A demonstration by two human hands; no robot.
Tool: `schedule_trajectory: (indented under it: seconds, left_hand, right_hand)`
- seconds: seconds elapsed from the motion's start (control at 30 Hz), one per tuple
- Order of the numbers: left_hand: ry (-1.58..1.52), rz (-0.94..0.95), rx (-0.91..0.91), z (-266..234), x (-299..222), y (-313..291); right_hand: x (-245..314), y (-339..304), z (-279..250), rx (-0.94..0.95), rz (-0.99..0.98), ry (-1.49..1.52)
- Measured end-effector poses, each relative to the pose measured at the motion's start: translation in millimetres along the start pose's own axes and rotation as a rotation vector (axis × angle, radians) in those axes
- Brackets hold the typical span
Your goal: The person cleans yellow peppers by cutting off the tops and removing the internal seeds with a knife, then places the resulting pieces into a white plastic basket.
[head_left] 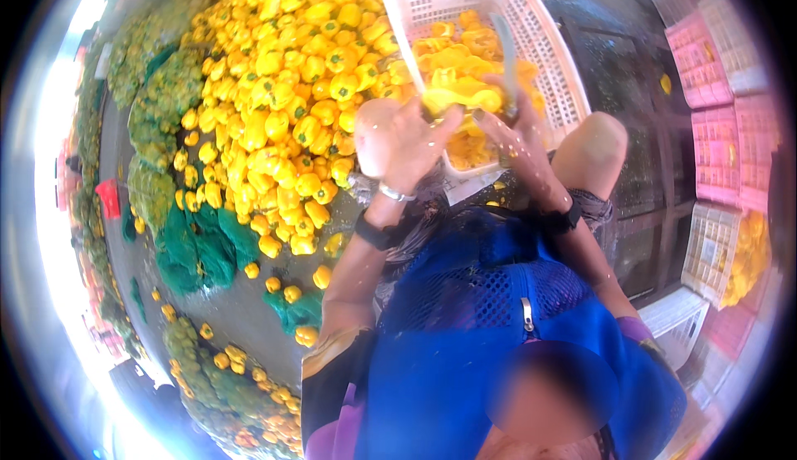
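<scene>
Over the near end of a white plastic basket (558, 61), my left hand (415, 140) is closed on a cut yellow bell pepper (465, 95). My right hand (521, 140) meets the same pepper from the other side, its fingers wrapped round a knife (506, 45). The knife's pale, slightly curved blade points up and away from me, blurred by motion; its handle is hidden in the hand. Pepper pieces (471, 154) lie in the basket beneath both hands.
A large heap of whole yellow peppers (274, 99) spreads over the floor at left. Green net bags (199, 248) and a red container (109, 198) lie beyond it. Pink crates (716, 157) are stacked along the right. My knees flank the basket.
</scene>
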State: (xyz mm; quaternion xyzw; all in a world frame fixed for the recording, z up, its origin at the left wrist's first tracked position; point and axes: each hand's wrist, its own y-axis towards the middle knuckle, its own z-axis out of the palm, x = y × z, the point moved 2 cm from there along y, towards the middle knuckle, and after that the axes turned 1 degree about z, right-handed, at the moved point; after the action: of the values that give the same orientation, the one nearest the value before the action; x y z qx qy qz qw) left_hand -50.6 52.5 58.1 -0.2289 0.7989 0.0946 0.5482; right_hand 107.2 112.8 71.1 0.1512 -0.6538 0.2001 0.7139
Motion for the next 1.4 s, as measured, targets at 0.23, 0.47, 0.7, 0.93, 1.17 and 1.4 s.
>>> schedule_trajectory:
  seconds: [0.23,0.47,0.7,0.93,1.17,1.4]
  left_hand:
    - [-0.051,0.001,0.083,0.1,-1.9,-4.9]
    - [-0.178,0.122,0.070,14.1,15.5,-5.2]
    - [-0.087,0.024,0.160,8.3,-3.8,-11.7]
    - [-0.480,0.119,0.325,9.2,18.4,-15.1]
    - [-0.596,-0.065,0.604,-10.6,8.7,-16.5]
    - [-0.118,0.146,0.238,-35.0,-36.0,31.7]
  right_hand:
    - [-5.5,-12.1,7.4,0.005,-0.248,-0.228]
    - [2.4,-21.2,5.6,-0.017,-0.254,-0.390]
    - [3.9,-17.0,-2.7,-0.055,-0.212,-0.330]
    - [7.8,-8.9,-8.8,-0.029,0.139,-0.181]
    - [-3.5,-5.5,-17.8,-0.030,0.349,0.210]
    - [-40.7,18.7,-38.7,-0.199,0.470,0.336]
